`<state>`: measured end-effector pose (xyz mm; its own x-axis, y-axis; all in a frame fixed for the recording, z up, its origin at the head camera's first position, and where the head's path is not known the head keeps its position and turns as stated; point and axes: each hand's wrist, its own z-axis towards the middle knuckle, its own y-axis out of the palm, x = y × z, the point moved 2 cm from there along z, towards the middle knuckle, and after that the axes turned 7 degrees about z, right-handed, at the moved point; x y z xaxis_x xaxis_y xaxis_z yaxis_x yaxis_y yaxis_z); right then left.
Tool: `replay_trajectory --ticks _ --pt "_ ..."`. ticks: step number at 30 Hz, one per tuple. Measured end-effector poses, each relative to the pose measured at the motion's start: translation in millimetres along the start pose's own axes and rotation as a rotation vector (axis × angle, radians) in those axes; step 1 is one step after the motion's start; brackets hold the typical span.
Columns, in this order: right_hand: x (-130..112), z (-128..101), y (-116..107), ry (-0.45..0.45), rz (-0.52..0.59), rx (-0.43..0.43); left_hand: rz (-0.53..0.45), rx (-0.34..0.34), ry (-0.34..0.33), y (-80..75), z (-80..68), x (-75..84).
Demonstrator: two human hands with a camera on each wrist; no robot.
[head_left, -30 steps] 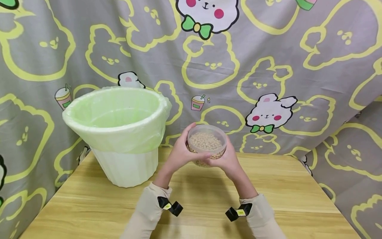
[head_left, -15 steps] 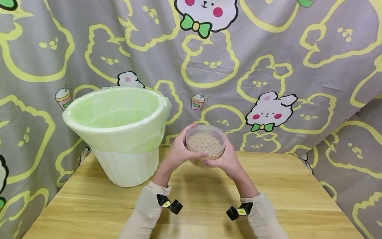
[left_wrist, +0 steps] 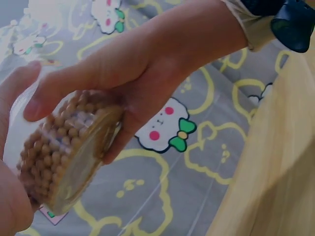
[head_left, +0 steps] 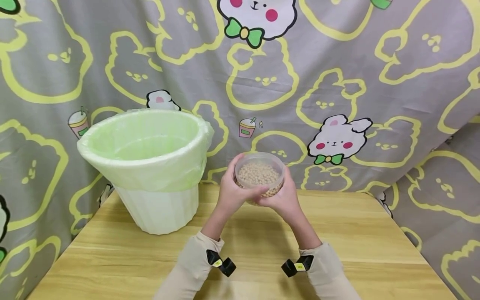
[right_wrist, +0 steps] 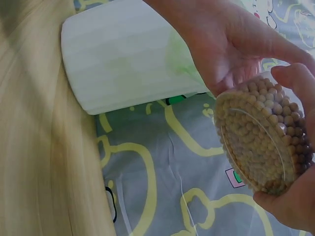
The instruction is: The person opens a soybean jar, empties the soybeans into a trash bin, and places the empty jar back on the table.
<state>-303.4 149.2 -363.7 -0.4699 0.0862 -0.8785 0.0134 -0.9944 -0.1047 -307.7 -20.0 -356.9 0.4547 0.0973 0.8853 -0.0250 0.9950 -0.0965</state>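
Note:
A clear round plastic tub (head_left: 259,173) of small beige beads is held above the table between both hands. My left hand (head_left: 234,187) grips its left side, and my right hand (head_left: 283,191) grips its right. Both thumbs lie across the near side, the left one over the tub's front wall. The beads fill much of the tub and stop below its rim. From beneath, the tub's base (right_wrist: 253,147) shows in the right wrist view, with beads pressed against it. The left wrist view shows the beads (left_wrist: 54,142) through the side wall.
A white trash can (head_left: 161,208) lined with a pale green plastic bag (head_left: 150,175) stands left of the hands on the wooden table (head_left: 360,237). A grey patterned cloth (head_left: 210,83) hangs behind the table. Small black cameras sit on both wrists.
The tub has risen slightly and moved a little away. My left wrist has shifted right, and its thumb now reaches farther across the tub. The trash can has stayed put.

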Motion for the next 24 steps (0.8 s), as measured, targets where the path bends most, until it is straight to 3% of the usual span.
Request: replay_trajectory --ticks 5,13,24 --pt "-2 1 4 -0.012 -0.058 0.012 -0.033 0.086 0.016 -2.1 0.1 3.1" --pt "1 2 1 -0.004 -0.077 0.009 -0.119 0.065 0.025 -13.6 4.5 3.4" --pt "-4 10 -23 0.038 -0.058 0.081 -0.198 0.091 -0.102 -32.1 16.2 -20.6"
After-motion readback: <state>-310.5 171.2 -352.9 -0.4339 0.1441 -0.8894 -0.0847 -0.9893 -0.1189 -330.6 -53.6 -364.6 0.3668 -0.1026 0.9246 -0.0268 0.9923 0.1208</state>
